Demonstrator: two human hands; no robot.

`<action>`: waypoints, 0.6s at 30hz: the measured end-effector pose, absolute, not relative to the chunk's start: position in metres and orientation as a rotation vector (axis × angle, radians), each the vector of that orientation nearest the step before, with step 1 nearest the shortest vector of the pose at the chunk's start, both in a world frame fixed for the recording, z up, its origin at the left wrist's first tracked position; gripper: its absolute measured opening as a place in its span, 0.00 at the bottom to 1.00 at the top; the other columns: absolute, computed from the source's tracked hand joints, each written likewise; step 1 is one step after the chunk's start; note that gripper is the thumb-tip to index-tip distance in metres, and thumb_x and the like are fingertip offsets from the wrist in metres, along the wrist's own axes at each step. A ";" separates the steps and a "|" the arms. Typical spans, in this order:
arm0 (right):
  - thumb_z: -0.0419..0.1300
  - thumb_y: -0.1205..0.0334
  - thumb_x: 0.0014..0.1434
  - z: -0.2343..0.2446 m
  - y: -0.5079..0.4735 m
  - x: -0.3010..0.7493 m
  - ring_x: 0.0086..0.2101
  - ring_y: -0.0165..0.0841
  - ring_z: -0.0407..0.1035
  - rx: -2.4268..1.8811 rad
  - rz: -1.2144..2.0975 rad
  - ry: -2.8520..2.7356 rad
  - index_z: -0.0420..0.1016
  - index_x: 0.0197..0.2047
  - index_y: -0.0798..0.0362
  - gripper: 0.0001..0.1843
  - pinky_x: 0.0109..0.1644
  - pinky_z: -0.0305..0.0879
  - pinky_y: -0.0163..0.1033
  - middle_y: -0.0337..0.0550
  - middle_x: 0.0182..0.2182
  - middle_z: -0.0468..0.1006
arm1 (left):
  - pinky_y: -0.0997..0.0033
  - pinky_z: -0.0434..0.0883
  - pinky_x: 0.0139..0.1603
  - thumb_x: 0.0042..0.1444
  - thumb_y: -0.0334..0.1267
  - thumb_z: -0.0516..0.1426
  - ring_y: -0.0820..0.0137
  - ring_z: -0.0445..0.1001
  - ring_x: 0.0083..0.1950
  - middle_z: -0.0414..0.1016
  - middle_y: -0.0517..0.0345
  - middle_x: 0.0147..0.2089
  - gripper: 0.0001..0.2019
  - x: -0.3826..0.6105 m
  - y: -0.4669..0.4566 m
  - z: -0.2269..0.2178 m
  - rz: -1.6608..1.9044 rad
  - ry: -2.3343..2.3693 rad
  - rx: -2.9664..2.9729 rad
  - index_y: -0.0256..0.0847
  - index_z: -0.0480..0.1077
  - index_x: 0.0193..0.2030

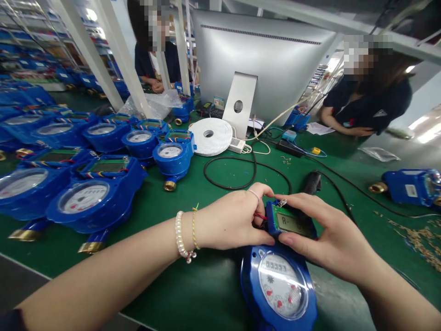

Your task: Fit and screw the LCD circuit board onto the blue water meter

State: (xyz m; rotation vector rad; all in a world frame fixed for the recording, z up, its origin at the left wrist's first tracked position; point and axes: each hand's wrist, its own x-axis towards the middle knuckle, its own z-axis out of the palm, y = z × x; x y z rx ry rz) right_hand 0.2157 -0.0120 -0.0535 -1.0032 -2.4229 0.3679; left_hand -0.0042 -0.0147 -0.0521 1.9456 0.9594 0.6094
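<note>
A blue water meter (280, 285) lies on the green table (206, 276) right in front of me, its round dial facing up. At its far end sits a green circuit board with a small LCD display (291, 223). My left hand (234, 218), with a pearl bracelet on the wrist, pinches the left edge of that board beside red wires. My right hand (327, 234) grips the board's right side, thumb below the display and forefinger over its top edge. Both hands are closed on the display module.
Several more blue meters (93, 202) crowd the left of the table, one lies far right (411, 186). A white tape roll (211, 135), a monitor back (262, 69), black cables (241, 184) and brass scraps (420, 239) lie beyond. Two people stand across the table.
</note>
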 end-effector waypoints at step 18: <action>0.61 0.46 0.58 -0.060 -0.013 0.220 0.44 0.41 0.71 -1.037 0.221 -2.396 0.67 0.53 0.48 0.23 0.45 0.70 0.45 0.46 0.46 0.75 | 0.54 0.71 0.42 0.54 0.39 0.56 0.54 0.78 0.41 0.78 0.50 0.41 0.27 0.015 -0.018 -0.062 0.718 1.145 2.374 0.33 0.56 0.59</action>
